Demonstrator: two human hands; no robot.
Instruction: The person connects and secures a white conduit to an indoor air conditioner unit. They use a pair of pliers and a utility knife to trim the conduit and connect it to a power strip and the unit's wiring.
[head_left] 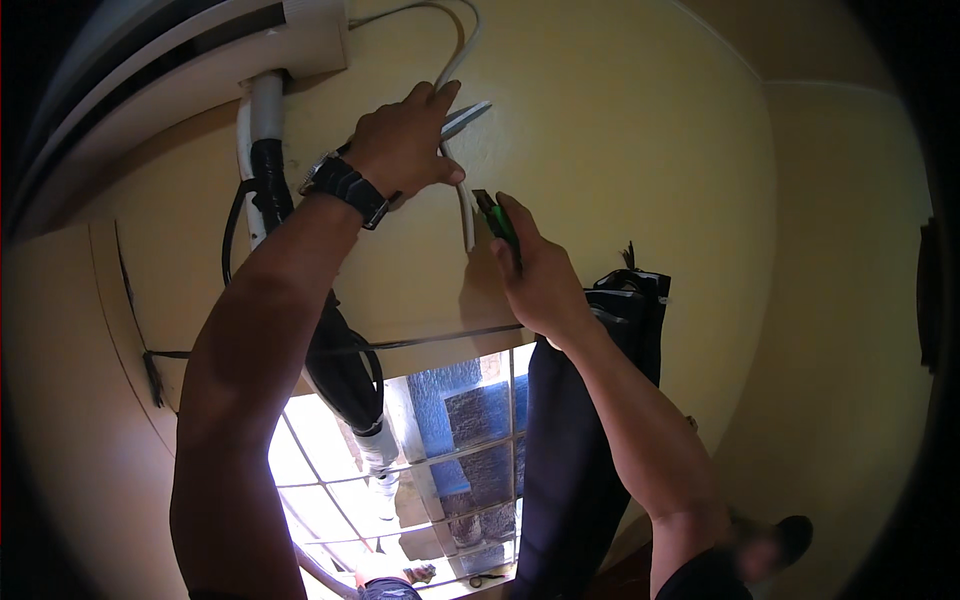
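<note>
Green tool (500, 224), right hand (540, 280) aloft

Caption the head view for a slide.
Left hand at a pale cable against a yellow wall; right hand holding a green-and-black tool nearby.

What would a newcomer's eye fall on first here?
First, the glaring barred window at the lower middle. Next, above centre, the right hand gripping a green-and-black tool near a pale cable, with the left hand at that cable. Then the black-wrapped pipe below the pale wall unit, upper left.
</note>
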